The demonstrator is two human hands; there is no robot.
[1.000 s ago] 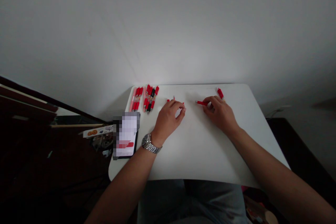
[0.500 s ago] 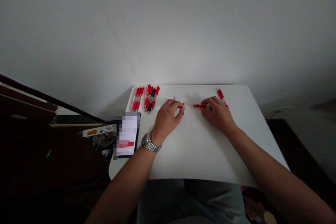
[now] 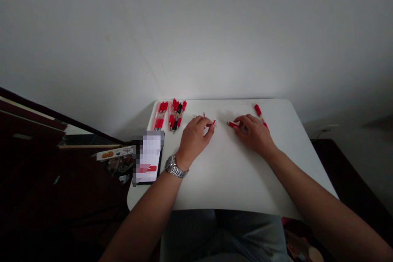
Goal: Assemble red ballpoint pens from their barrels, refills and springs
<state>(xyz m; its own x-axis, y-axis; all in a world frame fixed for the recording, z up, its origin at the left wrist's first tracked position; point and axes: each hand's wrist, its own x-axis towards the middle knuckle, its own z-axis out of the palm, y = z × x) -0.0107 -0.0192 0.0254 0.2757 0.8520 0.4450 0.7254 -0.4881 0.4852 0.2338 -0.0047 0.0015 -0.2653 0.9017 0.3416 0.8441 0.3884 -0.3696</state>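
Over the white table, my left hand (image 3: 197, 133) is closed in a pinch on a slim red pen part (image 3: 214, 123) that pokes up past the fingertips. Most of that piece is hidden by the fingers. To its right, my right hand (image 3: 253, 133) has its thumb and fingers closed round a red pen barrel (image 3: 233, 125), whose metal tip points left. A gap separates the two pieces. Just behind my left hand, another small pen piece (image 3: 204, 115) shows, partly hidden. Near my right hand lies a red pen (image 3: 258, 110), its lower end behind the fingers.
Several red and black pens (image 3: 176, 116) lie in groups at the table's back left, with pink strips (image 3: 156, 116) beside them. A phone (image 3: 149, 157) rests at the left edge of the white table (image 3: 224, 180). A wall (image 3: 221, 49) rises directly behind.
The barrel in my right hand has tilted, its metal tip now slightly higher. The thin pale line between the two pieces no longer shows. My left hand has hardly moved.
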